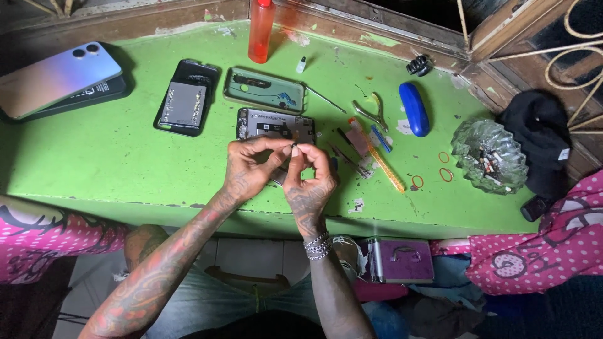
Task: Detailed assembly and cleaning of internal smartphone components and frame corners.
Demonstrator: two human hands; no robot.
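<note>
Left hand (247, 168) and right hand (309, 177) meeting over green counter (94, 157), fingertips of both pinched on tiny dark part (294, 145), too small to identify, opened phone (274, 125) just behind, lower edge hidden by hands, tweezers (370, 113) well apart.

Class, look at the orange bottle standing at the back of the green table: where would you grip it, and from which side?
Grip the orange bottle around its straight middle, probably coming from the front. It stands upright against the wooden ledge behind it, so the back is blocked, and its cap end narrows, giving less hold.
</note>
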